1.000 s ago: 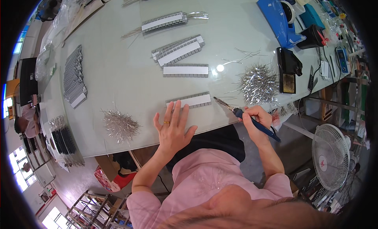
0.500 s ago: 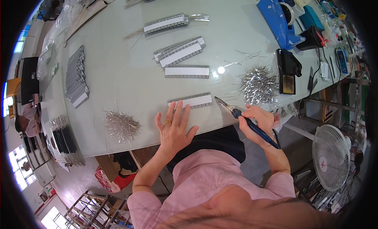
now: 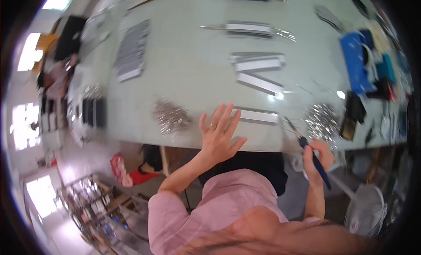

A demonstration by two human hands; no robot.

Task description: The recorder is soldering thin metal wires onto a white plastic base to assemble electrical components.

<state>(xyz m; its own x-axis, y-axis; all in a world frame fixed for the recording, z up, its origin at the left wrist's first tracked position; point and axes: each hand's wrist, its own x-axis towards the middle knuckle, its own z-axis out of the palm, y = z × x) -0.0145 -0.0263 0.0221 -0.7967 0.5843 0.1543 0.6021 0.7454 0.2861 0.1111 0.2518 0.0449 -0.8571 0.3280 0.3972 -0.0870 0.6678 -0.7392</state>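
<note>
- Two hands at a pale table (image 3: 184, 79).
- Left hand (image 3: 218, 134), fingers spread, steadies a grey strip (image 3: 258, 116) near the edge.
- Right hand (image 3: 316, 160) grips a blue-handled tool (image 3: 312, 156), tip toward the strip.

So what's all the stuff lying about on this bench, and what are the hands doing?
Table: one, pale green, fills the upper view.
Long strips: about five, silvery grey, down the middle; nearest one by the left fingertips.
Stack of strips: one, grey, far left.
Wire piles: two, shiny silver, one left of the hand, one right.
Blue tray: one, right edge, among blurred tools.
Dark box: one, black, right of the wire pile.
Fan: one, white, lower right, below the table.
Left hand: open, fingers spread, flat at the table edge.
Right hand: closed on a blue-handled tool, tip toward the table.
</note>
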